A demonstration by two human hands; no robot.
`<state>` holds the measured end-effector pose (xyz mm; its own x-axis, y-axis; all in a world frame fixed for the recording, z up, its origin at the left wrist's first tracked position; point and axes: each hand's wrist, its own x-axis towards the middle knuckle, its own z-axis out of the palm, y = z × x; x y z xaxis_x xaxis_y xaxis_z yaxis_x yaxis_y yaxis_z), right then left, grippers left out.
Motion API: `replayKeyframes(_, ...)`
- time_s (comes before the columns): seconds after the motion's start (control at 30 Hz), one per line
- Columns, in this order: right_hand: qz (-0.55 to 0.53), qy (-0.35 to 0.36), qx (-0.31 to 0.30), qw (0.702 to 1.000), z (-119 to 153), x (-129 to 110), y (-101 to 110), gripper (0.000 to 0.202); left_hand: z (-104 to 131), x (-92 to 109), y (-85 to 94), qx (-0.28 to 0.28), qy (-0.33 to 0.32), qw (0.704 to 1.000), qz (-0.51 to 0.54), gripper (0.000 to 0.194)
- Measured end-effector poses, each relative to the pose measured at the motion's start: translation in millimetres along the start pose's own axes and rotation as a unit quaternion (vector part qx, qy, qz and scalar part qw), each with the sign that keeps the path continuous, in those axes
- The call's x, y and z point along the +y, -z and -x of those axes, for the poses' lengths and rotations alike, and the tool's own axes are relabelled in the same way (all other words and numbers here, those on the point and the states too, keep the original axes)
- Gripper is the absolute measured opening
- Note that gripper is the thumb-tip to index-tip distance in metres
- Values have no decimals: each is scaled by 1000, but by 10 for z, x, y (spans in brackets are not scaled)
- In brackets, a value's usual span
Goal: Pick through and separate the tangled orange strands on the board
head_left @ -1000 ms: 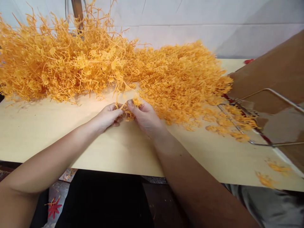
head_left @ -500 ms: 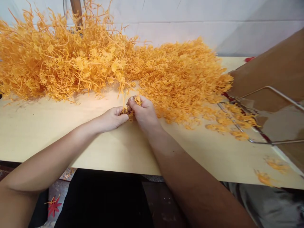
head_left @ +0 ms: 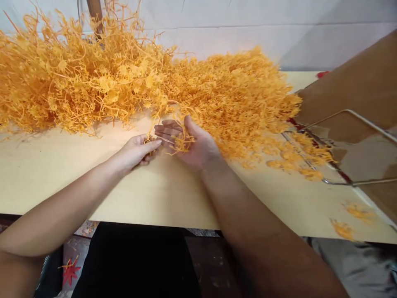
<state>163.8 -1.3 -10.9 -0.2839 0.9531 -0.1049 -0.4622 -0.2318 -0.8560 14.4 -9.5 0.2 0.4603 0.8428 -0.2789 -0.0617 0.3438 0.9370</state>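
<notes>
My left hand (head_left: 141, 152) is closed, its thumb and fingers pinching a thin orange plastic stem (head_left: 151, 131) that runs up toward the pile. Just to the right, my right hand (head_left: 201, 147) is open, palm turned up and fingers stretched toward the left hand. A small orange plastic sprig (head_left: 183, 142) with thin curled strands lies against that palm. Behind both hands rises a tangled heap of orange plastic stems (head_left: 102, 82) with small star-shaped parts. To the right it meets a denser mound of orange sprigs (head_left: 238, 99).
A bent metal wire frame (head_left: 344, 111) and a brown cardboard sheet (head_left: 350, 78) stand at the right of the pale table (head_left: 130, 198). Loose orange sprigs (head_left: 343, 229) lie near the front right edge. On the floor is a red leaf (head_left: 71, 271).
My right hand has opened from a pinch and turned palm up, slightly apart from the left. My left hand has shifted a little left, still pinching.
</notes>
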Motion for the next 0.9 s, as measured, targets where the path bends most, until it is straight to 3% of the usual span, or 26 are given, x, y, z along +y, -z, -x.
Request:
replayKeyframes(0.2, -6, -46, -61, 997, 56, -27, -33, 46, 14, -31, -53, -10, -28, 1000, -8, 14)
replayKeyframes(0.47, 46, -47, -86, 994, 83, 60, -151, 34, 27, -40, -139, -17, -31, 999, -28, 14)
replayKeyframes(0.53, 35, -31, -54, 997, 53, 86, -141, 30, 23, -41, -132, -10, -28, 999, -23, 12)
replayKeyframes(0.73, 14, 41, 138, 989, -28, 102, -121, 31, 25, -35, -133, -9, -16, 999, -27, 11)
replayKeyframes(0.9, -31, 37, 175, 983, -20, 39, -142, 28, 3, -44, -119, 2, -8, 999, -43, 15)
